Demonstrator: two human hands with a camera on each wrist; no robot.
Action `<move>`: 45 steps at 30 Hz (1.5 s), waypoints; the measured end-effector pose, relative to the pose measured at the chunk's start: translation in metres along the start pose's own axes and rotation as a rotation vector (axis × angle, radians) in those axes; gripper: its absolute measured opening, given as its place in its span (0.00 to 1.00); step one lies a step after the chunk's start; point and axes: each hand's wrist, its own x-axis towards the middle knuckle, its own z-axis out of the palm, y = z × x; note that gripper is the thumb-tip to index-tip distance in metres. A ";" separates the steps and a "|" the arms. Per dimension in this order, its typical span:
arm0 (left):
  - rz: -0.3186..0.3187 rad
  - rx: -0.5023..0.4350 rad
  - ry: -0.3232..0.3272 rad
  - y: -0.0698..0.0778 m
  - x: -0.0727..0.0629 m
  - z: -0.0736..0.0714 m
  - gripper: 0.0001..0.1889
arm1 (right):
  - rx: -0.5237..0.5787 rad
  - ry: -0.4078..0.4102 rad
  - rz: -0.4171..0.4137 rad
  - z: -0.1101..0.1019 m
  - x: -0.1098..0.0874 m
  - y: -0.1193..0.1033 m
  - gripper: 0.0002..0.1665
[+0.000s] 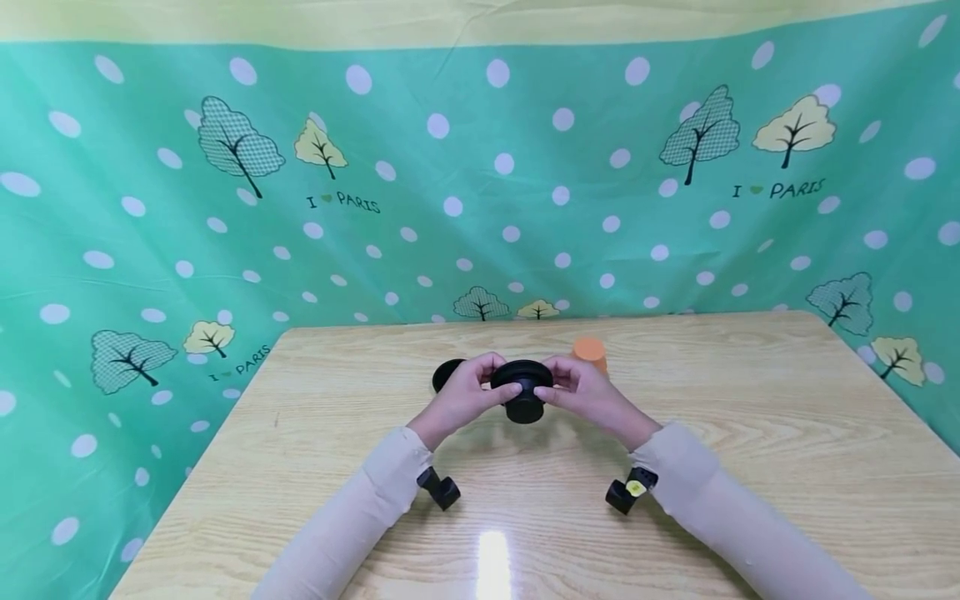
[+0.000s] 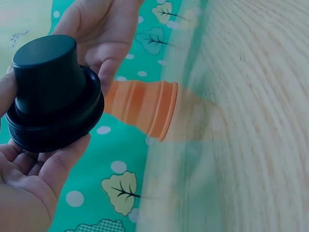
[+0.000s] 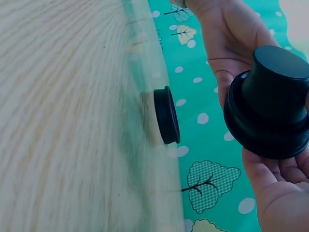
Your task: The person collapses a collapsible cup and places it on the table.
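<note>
A black collapsible cup, partly folded so that a narrow base juts from its wide ringed rim, is held between both hands above the table. In the head view the wide part is uppermost and the narrow base points down toward the person. My left hand grips its left side, thumb on the front and fingers behind the wide part. On the opposite side my right hand grips it the same way. The left wrist view shows the smooth narrow end of the black cup and fingers under the rim.
An orange collapsible cup stands rim down on the table behind the right hand. Behind the left hand lies a shallow round black piece, like a lid. The wooden table meets a green patterned cloth at its far edge.
</note>
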 end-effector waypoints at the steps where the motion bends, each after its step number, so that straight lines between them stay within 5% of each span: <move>1: 0.007 0.007 0.001 0.000 0.000 0.000 0.11 | -0.004 -0.001 -0.006 0.000 0.000 0.000 0.15; 20: 0.099 0.137 0.082 -0.005 0.004 0.007 0.09 | -0.125 -0.007 -0.007 0.001 0.002 0.005 0.09; 30: 0.020 0.073 0.162 -0.002 0.005 0.010 0.09 | -0.158 0.099 0.009 0.005 0.000 0.001 0.07; 41: 0.003 -0.029 0.085 0.005 0.003 0.007 0.11 | -0.039 0.063 0.001 0.000 -0.001 -0.002 0.11; 45: -0.001 -0.056 0.007 0.005 0.003 0.006 0.13 | 0.024 0.043 0.030 -0.002 -0.002 -0.002 0.14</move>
